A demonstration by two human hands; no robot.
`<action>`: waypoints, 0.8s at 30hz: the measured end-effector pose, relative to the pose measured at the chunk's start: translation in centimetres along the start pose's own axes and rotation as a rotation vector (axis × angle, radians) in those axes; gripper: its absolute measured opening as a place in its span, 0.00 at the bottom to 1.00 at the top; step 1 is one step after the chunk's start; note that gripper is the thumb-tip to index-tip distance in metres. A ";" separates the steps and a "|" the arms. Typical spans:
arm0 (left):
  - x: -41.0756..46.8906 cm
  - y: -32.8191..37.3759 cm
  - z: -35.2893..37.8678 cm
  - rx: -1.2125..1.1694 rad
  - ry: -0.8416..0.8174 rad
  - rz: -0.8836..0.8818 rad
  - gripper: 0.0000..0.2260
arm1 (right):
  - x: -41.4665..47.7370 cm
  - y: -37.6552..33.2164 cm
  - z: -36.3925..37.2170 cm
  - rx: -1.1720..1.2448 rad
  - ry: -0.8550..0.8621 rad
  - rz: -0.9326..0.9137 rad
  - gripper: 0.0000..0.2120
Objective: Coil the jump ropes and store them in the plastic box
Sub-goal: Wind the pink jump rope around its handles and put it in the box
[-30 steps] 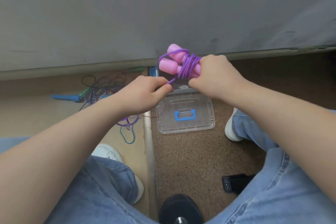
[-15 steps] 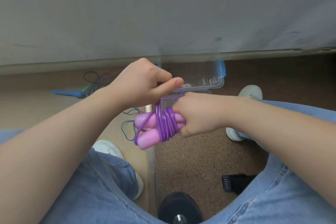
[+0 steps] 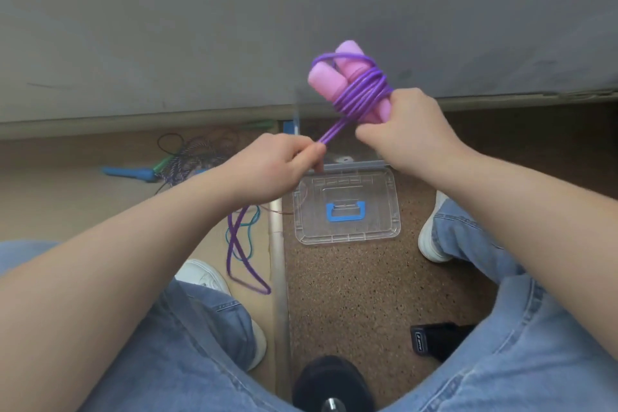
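You have one camera here — it sits on your head and looks forward and down. Your left hand (image 3: 277, 167) and right hand (image 3: 411, 130) show up close in the middle, your legs (image 3: 535, 361) fill the bottom corners, and the floor (image 3: 351, 294) and gray wall (image 3: 200, 27) lie farther off.

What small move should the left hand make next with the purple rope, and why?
Probably carry the left hand round the pink handles for one more turn. It pinches the purple rope taut from the bundle that the right hand grips, and a loose loop hangs unwound below the left hand, so storing looks premature.
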State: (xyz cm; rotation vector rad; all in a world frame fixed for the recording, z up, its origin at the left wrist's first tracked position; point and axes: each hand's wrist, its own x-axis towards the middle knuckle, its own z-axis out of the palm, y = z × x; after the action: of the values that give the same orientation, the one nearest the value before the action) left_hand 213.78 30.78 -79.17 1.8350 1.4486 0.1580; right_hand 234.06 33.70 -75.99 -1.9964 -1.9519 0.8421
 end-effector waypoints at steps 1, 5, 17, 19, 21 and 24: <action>-0.1 0.2 0.2 0.005 -0.031 0.033 0.17 | 0.4 0.7 0.0 -0.133 -0.010 0.014 0.10; -0.1 0.4 0.4 0.303 0.009 0.358 0.18 | -0.2 1.5 2.1 -0.361 -0.158 0.019 0.08; 0.6 -0.8 -2.0 0.114 0.316 0.106 0.32 | -4.2 -2.4 2.1 -0.203 -0.718 -0.494 0.10; 1.3 -1.5 -1.8 -0.058 0.219 -0.033 0.33 | -4.1 -2.5 1.2 -0.004 -0.758 -0.429 0.12; 1.5 -1.9 -1.8 -0.251 0.134 -0.074 0.23 | -3.8 -2.6 0.6 0.265 -0.714 -0.326 0.11; 1.6 -2.3 -1.2 -0.273 0.124 -0.025 0.13 | -2.4 -2.5 0.4 0.470 -0.479 -0.161 0.07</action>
State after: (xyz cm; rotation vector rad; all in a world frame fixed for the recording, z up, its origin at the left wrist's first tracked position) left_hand 211.93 32.84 -80.30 1.6081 1.4544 0.4425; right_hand 231.85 31.47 -74.42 -1.4366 -1.8600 1.6690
